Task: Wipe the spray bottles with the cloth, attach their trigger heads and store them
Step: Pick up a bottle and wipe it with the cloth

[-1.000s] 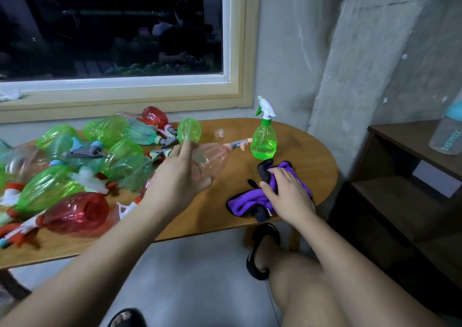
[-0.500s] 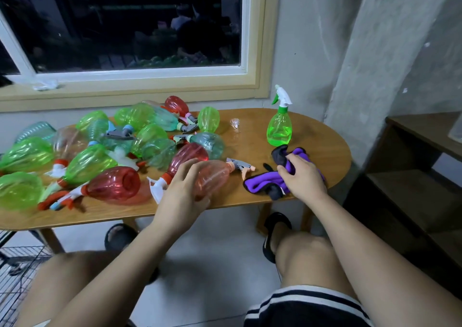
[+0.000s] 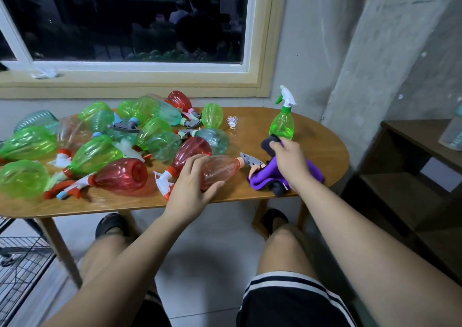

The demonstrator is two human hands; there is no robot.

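Now | left hand (image 3: 190,185) grips pink bottle (image 3: 221,168) | right hand (image 3: 290,161) clutches cloth (image 3: 265,178) | upright green bottle (image 3: 282,126) just behind cloth

**A:** Soft indoor light from above for us; the window (image 3: 140,19) is black (only faint reflections).

**B:** Same. We get a sparkly glare patch on the table (image 3: 312,151), murky shadow on the floor (image 3: 212,239) under it, walls (image 3: 312,52) bowing at the edges. The left hand (image 3: 192,184) on the pink bottle (image 3: 220,169) and the green bottles (image 3: 27,144) far left look smeared.
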